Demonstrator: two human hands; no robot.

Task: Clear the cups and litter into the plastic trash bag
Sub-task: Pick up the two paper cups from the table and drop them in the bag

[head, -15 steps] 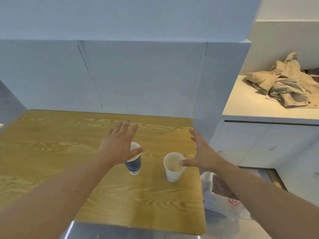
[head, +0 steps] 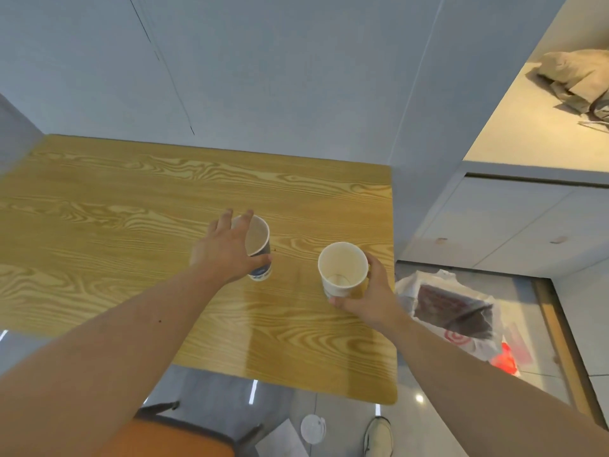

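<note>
Your left hand (head: 227, 250) is wrapped around the blue cup (head: 258, 247) at the centre of the frame, fingers over its far rim and thumb across its near side. That cup stands upright on the table (head: 115, 225); it has a dark blue wall, a white band with print at its foot and a pale inside. Your right hand (head: 372, 296) grips the white cup (head: 342, 268) just right of centre, thumb under its near side and fingers round its right wall. This cup is white paper with an open mouth, and a faint ring shows at its bottom. The two cups stand apart. The bag (head: 454, 308) lies on the floor at the right of the frame, past the table's edge: thin white plastic with red print, its mouth slack, something dark showing through. A round white lid (head: 313, 428) lies on the floor at the bottom of the frame.
</note>
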